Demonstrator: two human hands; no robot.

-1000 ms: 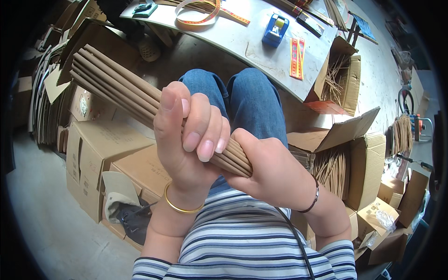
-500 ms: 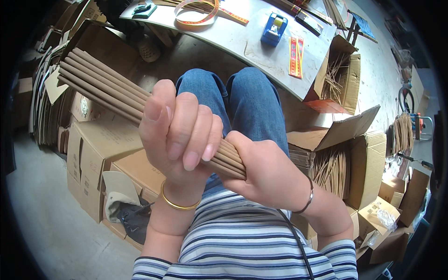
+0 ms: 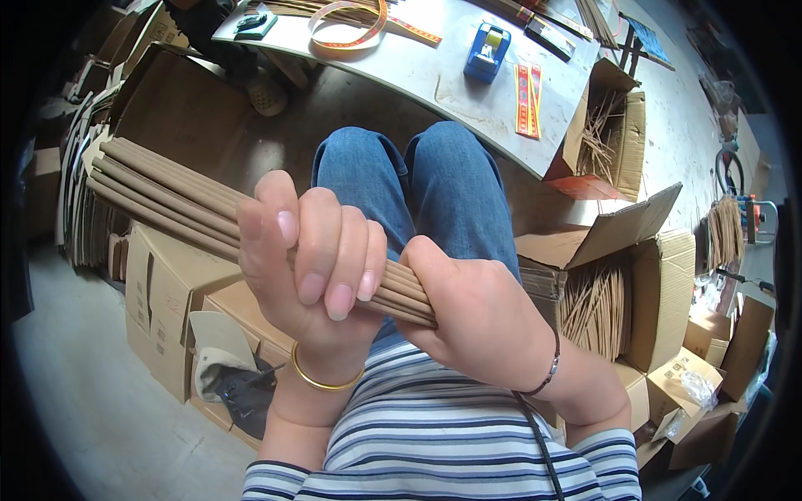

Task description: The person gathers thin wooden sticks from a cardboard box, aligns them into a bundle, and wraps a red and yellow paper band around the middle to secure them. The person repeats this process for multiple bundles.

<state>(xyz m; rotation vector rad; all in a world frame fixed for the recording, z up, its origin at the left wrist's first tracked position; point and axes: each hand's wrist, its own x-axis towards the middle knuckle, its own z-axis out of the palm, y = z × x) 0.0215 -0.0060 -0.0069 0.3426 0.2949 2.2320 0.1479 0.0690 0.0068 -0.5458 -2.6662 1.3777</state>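
A bundle of long brown incense sticks [image 3: 171, 192] slants across my lap, its far end up at the left. My left hand [image 3: 322, 259] is wrapped round the middle of the bundle, fingers curled over it and thumb along the side. Close to the near end, my right hand [image 3: 480, 309] grips the same sticks, with their tips hidden in the fist. Some sticks at the far end sit slightly apart in layers. A gold bangle is on my left wrist and a dark bracelet on my right.
Ahead stands a table [image 3: 426, 79] with a blue tape dispenser [image 3: 487, 52], a coiled red-yellow strip [image 3: 347, 42] and short strips [image 3: 528, 100]. To the right, an open carton [image 3: 660, 305] holds many sticks. Closed cartons [image 3: 163, 309] and a grey cap [image 3: 221, 355] lie at the left.
The far end of the bundle has dipped and shifted a little left. My left hand has moved slightly down and left with it. My right hand stays nearly in place.
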